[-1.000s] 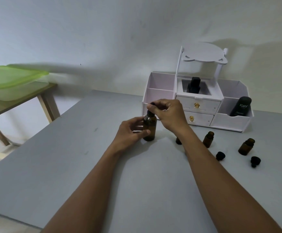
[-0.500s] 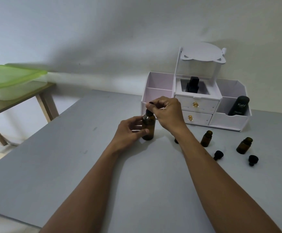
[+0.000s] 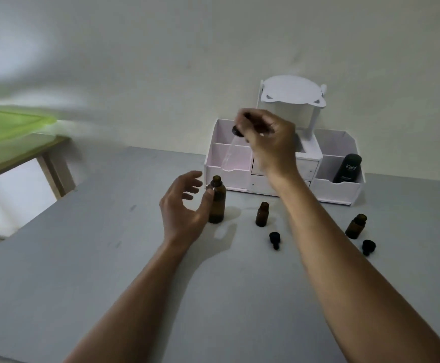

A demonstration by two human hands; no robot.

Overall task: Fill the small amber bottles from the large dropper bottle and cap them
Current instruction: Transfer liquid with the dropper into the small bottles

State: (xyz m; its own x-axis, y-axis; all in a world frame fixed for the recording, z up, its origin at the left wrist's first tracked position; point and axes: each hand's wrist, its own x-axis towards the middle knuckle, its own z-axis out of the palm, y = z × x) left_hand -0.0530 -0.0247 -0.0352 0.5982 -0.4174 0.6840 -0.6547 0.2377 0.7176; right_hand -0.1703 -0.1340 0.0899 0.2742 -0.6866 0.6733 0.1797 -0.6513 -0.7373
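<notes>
Centre frame: large dropper bottle [image 3: 216,203] upright on desk [image 3: 108,258], mouth uncapped. Left hand [image 3: 184,213] just left of it, fingers spread, thumb tip touching bottle shoulder. Right hand [image 3: 268,142] raised above, fingers pinching black top of dropper [image 3: 236,131]; glass tube slants down-left, tip clear of bottle mouth. Right of centre: left small bottle [image 3: 262,214] and right small bottle [image 3: 355,226], both open; left cap [image 3: 274,238] and right cap [image 3: 368,246] near them on desk.

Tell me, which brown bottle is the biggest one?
The large dropper bottle beside the left hand. It stands taller and wider than the middle small bottle and the rightmost small bottle.
</notes>
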